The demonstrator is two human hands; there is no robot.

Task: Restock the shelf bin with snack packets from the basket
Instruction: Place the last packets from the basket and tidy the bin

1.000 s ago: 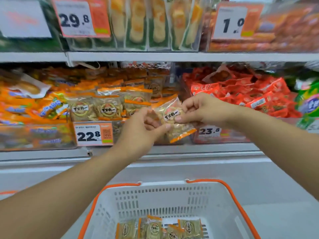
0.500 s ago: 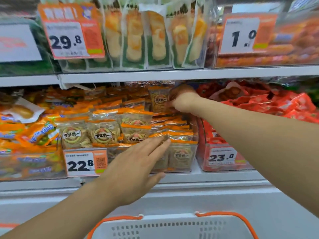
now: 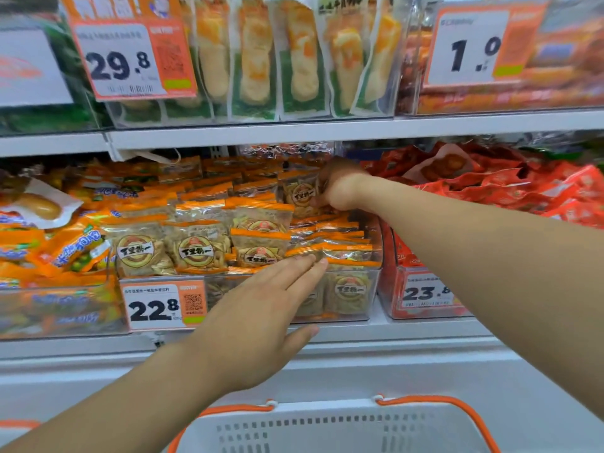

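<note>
A light, crinkly clear snack packet with orange edges (image 3: 302, 194) is pinched upright by the right hand (image 3: 340, 188) at the back of the clear plastic shelf bin (image 3: 353, 289), best held by its sealed edge, while the flat, open left hand (image 3: 261, 308) steadies the front packets.

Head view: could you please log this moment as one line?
right hand: holds snack packet at back of bin | left hand: flat, fingertips on front packets | basket: below

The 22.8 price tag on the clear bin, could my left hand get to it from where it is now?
Probably yes. The left hand is open just right of the 22.8 price tag, at the front of the clear bin, with nothing between them.
</note>
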